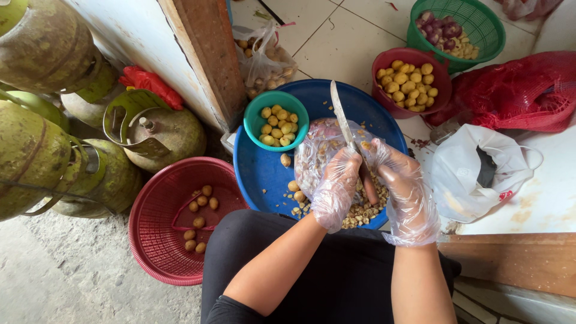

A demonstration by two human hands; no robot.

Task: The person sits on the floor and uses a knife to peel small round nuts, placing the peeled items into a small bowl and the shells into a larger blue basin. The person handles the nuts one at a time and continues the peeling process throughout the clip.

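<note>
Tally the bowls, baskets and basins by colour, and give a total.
Red: 2, the basket at left and the bowl at top
Blue: 1, the basin under the hands
Teal: 1, the small bowl on the basin
Green: 1, the basket at top right
Total: 5

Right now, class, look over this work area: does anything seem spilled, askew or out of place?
Yes. Peel scraps lie loose across the blue basin under the gloved hands, with a few round pieces outside the teal bowl. That looks like working litter. Nothing seems tipped or broken.
</note>
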